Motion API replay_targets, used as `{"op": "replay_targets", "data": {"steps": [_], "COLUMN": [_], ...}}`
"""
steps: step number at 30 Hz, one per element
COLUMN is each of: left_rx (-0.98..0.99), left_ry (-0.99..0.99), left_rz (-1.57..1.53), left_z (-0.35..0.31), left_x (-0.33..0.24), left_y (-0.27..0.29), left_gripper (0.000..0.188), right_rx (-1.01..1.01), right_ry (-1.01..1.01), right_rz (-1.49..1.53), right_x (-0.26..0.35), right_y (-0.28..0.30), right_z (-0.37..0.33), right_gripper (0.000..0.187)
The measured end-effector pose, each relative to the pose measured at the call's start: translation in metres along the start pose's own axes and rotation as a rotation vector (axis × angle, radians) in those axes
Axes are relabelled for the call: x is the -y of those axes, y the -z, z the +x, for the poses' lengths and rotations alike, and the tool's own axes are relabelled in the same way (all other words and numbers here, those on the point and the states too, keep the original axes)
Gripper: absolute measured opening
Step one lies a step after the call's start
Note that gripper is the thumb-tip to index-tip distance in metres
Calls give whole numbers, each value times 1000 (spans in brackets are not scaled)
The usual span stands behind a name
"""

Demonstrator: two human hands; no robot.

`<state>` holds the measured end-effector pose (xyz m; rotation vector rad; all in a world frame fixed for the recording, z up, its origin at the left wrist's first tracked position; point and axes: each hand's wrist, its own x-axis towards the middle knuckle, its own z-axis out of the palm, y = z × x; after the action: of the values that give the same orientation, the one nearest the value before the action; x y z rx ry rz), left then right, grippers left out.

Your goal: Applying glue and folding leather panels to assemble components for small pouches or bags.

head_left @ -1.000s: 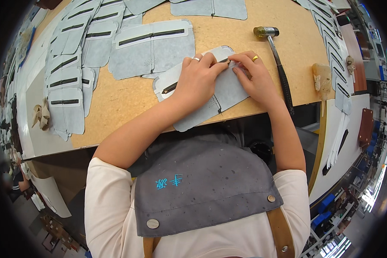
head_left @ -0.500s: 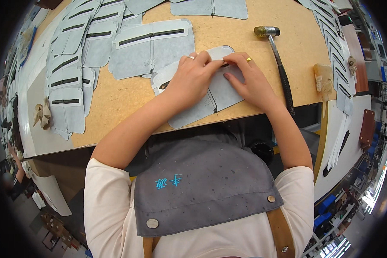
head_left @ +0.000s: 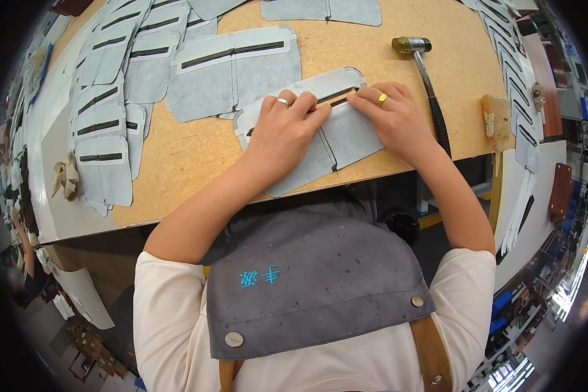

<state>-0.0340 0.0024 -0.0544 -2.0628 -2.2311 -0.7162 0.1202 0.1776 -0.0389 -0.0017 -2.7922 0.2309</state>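
A grey leather-like panel (head_left: 354, 132) lies aslant at the table's front edge, its near corner reaching over that edge. Along its far side runs a pale border with a narrow black strip (head_left: 341, 100), partly covered by my fingers. My left hand (head_left: 282, 134) rests over the panel's left half, thumb and fingers pinched at the strip. Farther right, my right hand (head_left: 393, 122) has its fingertips closed together on the strip's near edge. A short stretch of the strip shows between the two hands. What exactly the fingertips grip is partly hidden.
Beyond my left hand lies a similar larger panel (head_left: 235, 81). Overlapping panels (head_left: 102, 176) cover the table's left side. A hammer (head_left: 430, 91) lies right of my right hand, then a yellowish block (head_left: 496, 117). More panels (head_left: 526, 153) hang at the right.
My right hand has slid right along the strip, uncovering more of it between my hands. My left hand stays at nearly the same spot on the panel. The whole view has shifted slightly.
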Motion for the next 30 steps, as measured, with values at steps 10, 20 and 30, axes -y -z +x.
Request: {"op": "replay_targets", "data": {"steps": [10,20,30], "left_rx": [-51,-115,-111], "left_ry": [269,278,156], "left_rz": [-304,-324,-168], "left_z": [-12,-21,-23], "left_x": [7,7,6], "left_y": [15,11,10], "left_gripper": [24,19,24], "right_rx": [9,89,58], "right_ry": [-231,-194,-32], "right_rz": [513,498,248], "right_x": [33,33,42], "right_y": [-18,-15,-16], "right_z": [28,36,31], "right_gripper": [23,16,18]}}
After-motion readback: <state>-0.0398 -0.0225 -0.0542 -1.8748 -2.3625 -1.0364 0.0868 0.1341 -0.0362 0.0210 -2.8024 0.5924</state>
